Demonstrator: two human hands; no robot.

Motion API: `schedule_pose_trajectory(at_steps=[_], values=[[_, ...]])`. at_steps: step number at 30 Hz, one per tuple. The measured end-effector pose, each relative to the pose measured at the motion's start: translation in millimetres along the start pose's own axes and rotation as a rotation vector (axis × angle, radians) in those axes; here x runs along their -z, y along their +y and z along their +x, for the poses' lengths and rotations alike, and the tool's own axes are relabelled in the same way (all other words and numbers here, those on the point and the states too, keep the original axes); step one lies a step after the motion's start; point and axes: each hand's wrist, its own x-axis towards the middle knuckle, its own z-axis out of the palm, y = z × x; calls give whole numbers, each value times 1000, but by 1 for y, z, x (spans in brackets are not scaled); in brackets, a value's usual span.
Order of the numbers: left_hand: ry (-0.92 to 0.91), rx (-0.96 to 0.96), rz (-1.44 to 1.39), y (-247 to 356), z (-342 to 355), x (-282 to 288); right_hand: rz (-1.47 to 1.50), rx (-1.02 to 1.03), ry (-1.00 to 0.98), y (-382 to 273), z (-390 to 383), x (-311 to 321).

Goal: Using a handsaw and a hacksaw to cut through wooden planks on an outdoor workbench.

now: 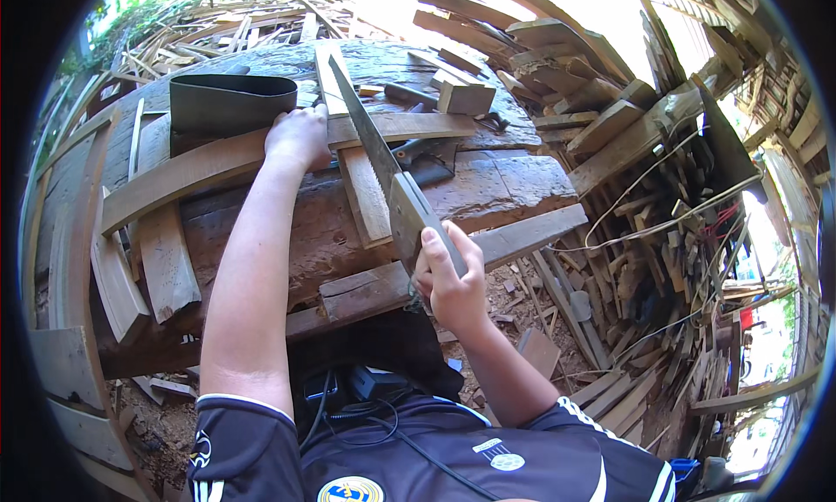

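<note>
1. Standing at 12 o'clock: heavy wooden counter (514,180).
2. Wooden plank (192,173): spans the counter from 9 to 1 o'clock.
3. Handsaw (383,154): tip directed toward 11 o'clock.
4. Hands: left hand (299,136), at 10 o'clock, grips the plank; right hand (448,276), at 5 o'clock, grips the handsaw.

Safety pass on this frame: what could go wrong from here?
Cut: the handsaw in the right hand has its blade close to the ungloved left hand; a slip might bring the teeth onto it.

Shift: the long wooden strip lies across planks, with only the left hand on it and no clamp in view, so it could rock or slide.
</note>
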Motion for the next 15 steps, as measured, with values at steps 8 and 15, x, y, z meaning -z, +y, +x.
schedule_pose_trajectory(at_steps=[8,15], values=[[6,-52,-22,-11,4,-1,-112,210,244,43,121,-58],[38,-41,4,-16,4,3,-11,142,83,14,0,-31]])
